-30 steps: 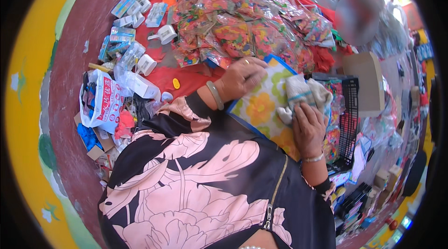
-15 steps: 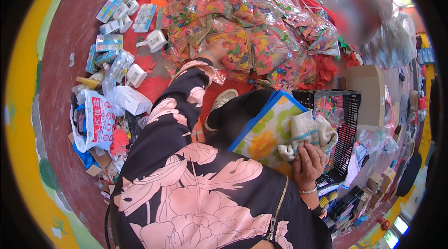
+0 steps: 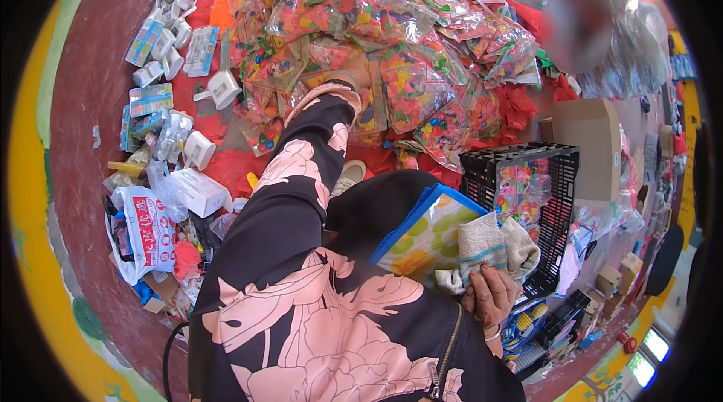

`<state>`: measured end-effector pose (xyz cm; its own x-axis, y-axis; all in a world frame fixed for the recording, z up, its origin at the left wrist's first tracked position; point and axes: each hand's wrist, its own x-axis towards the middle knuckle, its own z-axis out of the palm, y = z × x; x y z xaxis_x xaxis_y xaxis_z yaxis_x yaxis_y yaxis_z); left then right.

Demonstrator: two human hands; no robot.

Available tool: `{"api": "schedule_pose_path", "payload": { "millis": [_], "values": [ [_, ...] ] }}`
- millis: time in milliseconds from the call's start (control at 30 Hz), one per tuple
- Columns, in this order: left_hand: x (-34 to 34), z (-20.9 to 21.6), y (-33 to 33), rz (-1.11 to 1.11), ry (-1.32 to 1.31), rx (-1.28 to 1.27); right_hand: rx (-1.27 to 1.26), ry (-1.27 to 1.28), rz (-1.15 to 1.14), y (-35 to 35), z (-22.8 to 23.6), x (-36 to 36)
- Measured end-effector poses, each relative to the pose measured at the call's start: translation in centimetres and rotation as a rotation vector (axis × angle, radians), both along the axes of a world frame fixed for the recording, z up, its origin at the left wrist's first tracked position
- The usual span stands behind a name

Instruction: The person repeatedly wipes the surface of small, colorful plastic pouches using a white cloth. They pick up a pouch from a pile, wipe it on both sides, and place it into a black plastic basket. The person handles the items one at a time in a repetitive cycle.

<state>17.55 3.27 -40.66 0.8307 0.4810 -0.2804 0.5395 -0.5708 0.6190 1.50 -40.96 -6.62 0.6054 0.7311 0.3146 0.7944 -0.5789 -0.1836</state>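
Observation:
My left hand (image 3: 360,69) reaches forward into a large heap of clear plastic bags (image 3: 422,74) filled with small multicoloured pieces. Its fingers are hidden among the bags, so their grip does not show. Low on the right, my right hand (image 3: 491,295) has its fingers bent round an off-white knit cloth (image 3: 482,248) with teal stripes. Beneath that cloth a flowered bag (image 3: 422,240) with blue edging lies over my lap. A black plastic crate (image 3: 520,151) stands just beyond it, with more bagged colourful pieces inside.
Boxed white goods and blue packs (image 3: 151,101) lie along the left, near a white-and-red carrier bag (image 3: 147,229). A cardboard box (image 3: 587,142) stands behind the crate. Clear plastic sheeting (image 3: 633,48) is piled at the far right, and assorted goods (image 3: 565,319) line the lower right.
My left hand has pushed further forward into the heap, its sleeve now covering nearer bags. The view has shifted slightly. My right hand stays on the cloth.

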Motion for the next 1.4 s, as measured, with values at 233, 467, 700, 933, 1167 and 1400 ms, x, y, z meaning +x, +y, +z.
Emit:
{"api": "schedule_pose_path", "payload": {
  "millis": [233,467,700,933,1167,1400],
  "values": [
    [-6.3,1.6,1.2,-0.088,-0.069,-0.209,0.004,0.045,0.023,0.3,0.4,-0.2],
    [-19.3,7.6,0.6,0.395,-0.034,-0.131,0.040,0.027,-0.008,0.8,0.8,-1.2],
    [-26.0,-3.2,-0.4,1.017,-0.107,-0.390,0.072,0.018,0.038,1.0,1.4,-2.0],
    [-23.9,2.7,-2.1,0.784,-0.093,-0.083,0.092,-0.030,0.008,0.4,0.7,-2.5],
    [-24.2,21.6,1.9,0.424,-0.932,-0.662,0.060,-0.026,0.028,0.5,2.3,-3.3],
    [-25.9,43.7,-8.5,0.044,-1.002,-1.498,0.283,0.026,-0.083,-0.1,0.3,-3.1]
  ]
}}
